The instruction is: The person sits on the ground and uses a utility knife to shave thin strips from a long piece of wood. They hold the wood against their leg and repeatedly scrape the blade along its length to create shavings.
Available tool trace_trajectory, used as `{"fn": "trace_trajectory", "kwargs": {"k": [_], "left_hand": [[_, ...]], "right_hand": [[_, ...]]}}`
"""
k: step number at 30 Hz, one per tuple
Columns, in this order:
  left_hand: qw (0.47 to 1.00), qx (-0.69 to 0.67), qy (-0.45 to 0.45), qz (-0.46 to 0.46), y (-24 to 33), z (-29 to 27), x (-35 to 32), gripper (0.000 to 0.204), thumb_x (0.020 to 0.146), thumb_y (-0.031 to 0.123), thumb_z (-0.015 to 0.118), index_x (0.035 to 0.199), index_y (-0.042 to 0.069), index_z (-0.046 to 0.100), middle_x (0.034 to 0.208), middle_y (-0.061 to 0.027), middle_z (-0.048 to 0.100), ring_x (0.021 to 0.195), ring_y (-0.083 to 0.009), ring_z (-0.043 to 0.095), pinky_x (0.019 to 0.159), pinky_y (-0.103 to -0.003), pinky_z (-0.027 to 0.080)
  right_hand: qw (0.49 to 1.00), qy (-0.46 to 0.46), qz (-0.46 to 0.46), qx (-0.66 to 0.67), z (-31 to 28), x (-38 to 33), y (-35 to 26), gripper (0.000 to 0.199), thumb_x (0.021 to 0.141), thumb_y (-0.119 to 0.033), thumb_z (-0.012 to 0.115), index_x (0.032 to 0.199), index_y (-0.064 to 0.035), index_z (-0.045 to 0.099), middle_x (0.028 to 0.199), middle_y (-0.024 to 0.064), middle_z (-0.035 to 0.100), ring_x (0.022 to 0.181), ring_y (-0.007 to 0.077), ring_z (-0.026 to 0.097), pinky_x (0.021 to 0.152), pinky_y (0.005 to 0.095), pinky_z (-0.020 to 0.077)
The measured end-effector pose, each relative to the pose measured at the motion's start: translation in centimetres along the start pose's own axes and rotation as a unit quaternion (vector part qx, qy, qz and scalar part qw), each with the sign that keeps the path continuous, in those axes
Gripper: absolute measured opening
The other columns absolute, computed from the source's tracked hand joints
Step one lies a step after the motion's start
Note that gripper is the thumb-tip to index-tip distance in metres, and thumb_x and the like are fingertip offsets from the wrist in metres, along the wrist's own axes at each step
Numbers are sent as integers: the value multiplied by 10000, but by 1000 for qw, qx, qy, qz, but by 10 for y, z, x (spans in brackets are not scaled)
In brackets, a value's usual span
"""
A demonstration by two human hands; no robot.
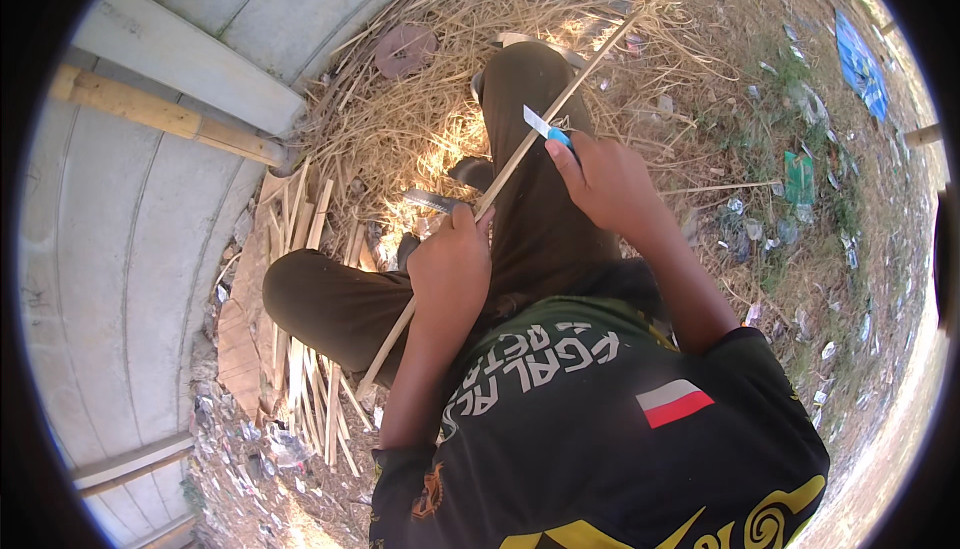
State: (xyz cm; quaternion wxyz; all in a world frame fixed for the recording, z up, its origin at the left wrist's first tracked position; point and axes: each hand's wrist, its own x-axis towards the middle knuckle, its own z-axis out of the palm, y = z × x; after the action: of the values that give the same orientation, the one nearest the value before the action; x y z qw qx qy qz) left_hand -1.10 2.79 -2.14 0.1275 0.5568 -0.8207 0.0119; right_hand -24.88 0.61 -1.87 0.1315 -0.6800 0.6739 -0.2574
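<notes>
A long, thin bamboo strip [515, 161] runs slantwise across my lap, from beside my left forearm up to the far right. My left hand [450, 264] is closed round its lower part. In my right hand [603, 184] is a utility knife [558, 136] with a light blue handle, gripped with the thumb along it. Its bare blade points up and left, close against the strip over my thigh; whether the edge touches cannot be made out. A grey textured band [430, 199] shows just beyond my left hand.
Dry shavings [420, 129] cover the ground ahead. Split bamboo pieces [315, 389] lie in a pile beside my bent left leg. To the left stands a pale panel wall [130, 219] with a bamboo pole [170, 119]. A blue sheet [860, 67] and scattered litter lie on the right.
</notes>
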Motion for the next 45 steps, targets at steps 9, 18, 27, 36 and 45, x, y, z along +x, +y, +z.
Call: {"fn": "trace_trajectory", "kwargs": {"k": [9,18,27,36,45], "left_hand": [[993,70,88,36,7,18,5,247,1020,312,682,946,97,586,767,-53,634,669,-230,711,544,-356,563],[996,41,77,16,1,4,-7,289,1016,315,705,877,106,563,725,-53,615,640,-244,695,517,-366,533],[996,53,77,1,-12,-13,-30,293,1010,325,717,871,99,592,720,-53,622,619,-239,681,513,-366,521],[998,25,47,-34,-32,-34,-76,248,1014,292,712,937,64,652,753,-86,659,624,-281,673,530,-398,511],[996,58,32,-53,-55,-60,-127,236,1015,282,716,953,61,660,759,-88,671,616,-290,674,517,-405,500]], "right_hand": [[999,19,-24,-23,3,0,7,545,1095,-504,514,839,-37,634,638,199,635,608,450,649,570,546,501],[998,50,5,-42,14,-2,6,508,1097,-498,511,858,-62,616,620,186,629,582,438,647,535,548,484],[996,46,-6,-73,16,-2,-3,523,1086,-513,528,835,-62,610,600,169,628,547,414,650,517,524,501],[996,56,14,-64,18,-2,-1,543,1090,-525,513,854,-51,632,619,178,648,570,410,674,516,525,520],[996,67,28,-58,21,1,-3,558,1100,-520,494,829,-53,635,628,175,657,597,410,687,541,519,534]]}}
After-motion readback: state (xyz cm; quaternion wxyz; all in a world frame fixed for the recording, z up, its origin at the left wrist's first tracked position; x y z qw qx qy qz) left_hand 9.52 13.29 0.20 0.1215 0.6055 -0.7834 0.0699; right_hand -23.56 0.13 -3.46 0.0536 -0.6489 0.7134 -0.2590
